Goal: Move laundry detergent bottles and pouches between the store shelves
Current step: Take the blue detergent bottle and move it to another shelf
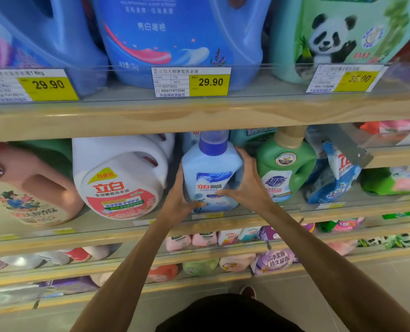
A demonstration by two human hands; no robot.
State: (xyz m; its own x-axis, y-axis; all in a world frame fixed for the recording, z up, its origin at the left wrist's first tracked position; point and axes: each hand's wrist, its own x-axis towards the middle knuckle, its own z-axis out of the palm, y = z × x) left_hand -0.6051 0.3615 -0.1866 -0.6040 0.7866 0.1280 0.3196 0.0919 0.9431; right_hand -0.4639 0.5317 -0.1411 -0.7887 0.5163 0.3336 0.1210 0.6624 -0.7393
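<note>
Left hand [176, 202] and right hand [246, 185] clasped the blue bottle [211, 167] on the shelf [98, 225] — picking or placing, seemingly; lifting it would need headroom.

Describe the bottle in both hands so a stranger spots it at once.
Find the middle 29.90 price tag on the upper shelf edge. Right below it, one shelf down, stands a pale blue bottle between a white jug and a green bottle. Only it has a blue cap.
</note>
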